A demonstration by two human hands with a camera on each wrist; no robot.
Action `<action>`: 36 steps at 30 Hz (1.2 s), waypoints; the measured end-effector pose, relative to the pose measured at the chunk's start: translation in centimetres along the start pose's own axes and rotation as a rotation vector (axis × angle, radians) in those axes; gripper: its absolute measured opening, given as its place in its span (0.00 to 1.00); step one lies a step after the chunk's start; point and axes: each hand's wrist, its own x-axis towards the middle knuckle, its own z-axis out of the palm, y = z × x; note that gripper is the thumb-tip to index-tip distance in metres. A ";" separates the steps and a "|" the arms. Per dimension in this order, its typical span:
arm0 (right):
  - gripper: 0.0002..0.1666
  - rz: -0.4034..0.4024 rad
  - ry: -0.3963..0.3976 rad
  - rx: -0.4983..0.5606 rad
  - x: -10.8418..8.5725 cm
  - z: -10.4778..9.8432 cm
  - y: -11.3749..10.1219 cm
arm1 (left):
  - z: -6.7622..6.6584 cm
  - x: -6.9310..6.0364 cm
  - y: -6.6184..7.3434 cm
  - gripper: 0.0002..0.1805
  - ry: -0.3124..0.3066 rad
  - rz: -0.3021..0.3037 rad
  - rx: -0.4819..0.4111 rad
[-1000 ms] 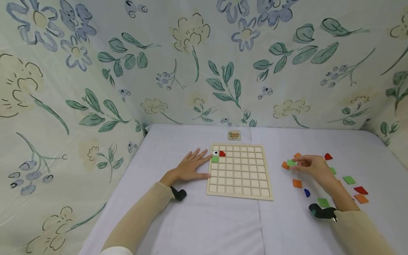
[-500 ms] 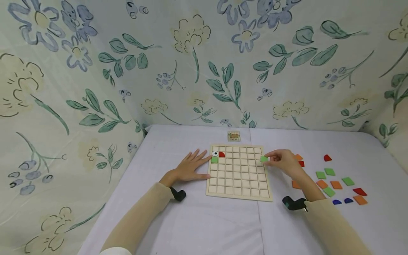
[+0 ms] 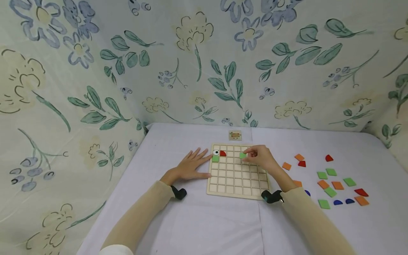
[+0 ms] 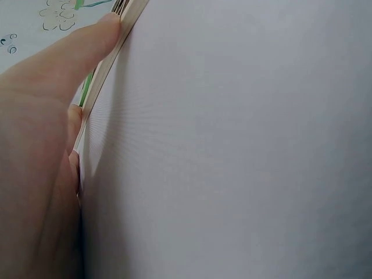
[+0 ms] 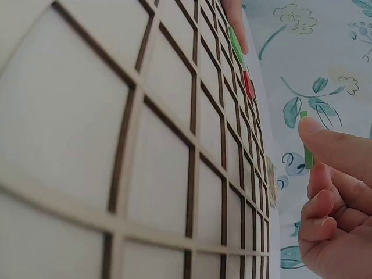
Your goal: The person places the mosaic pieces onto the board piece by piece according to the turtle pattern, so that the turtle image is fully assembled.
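A wooden grid board [image 3: 234, 177] lies on the table. Its upper left holds a white eye tile [image 3: 216, 152], a red rounded tile [image 3: 223, 153] and a green square tile [image 3: 215, 159]. With fingers spread, my left hand [image 3: 189, 167] rests flat on the cloth, thumb and a fingertip touching the board's left edge. My right hand [image 3: 262, 158] pinches another green square tile [image 3: 242, 156] between thumb and finger, above the board's upper right part. In the right wrist view that pinched green tile [image 5: 307, 142] is edge-on, apart from the grid.
A small pattern card [image 3: 235, 135] lies behind the board. Loose green tiles [image 3: 330, 192], orange tiles [image 3: 338, 185], red tiles [image 3: 361, 192] and blue half-round tiles [image 3: 338, 202] are scattered to the right. A floral curtain [image 3: 204, 63] hangs behind the white-covered table [image 3: 178, 226].
My right hand has picked a green tile from the loose pieces on the right and carried it left over the board. My left hand has stayed in place.
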 end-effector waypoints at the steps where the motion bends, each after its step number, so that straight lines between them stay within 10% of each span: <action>1: 0.15 -0.004 -0.010 0.010 0.2 0.3 -0.2 | 0.0 0.0 0.0 0.50 -0.002 -0.002 -0.001; 36: 0.14 0.100 -0.063 0.065 3.6 6.7 -1.6 | -0.4 -0.3 0.4 0.49 -0.011 0.007 -0.002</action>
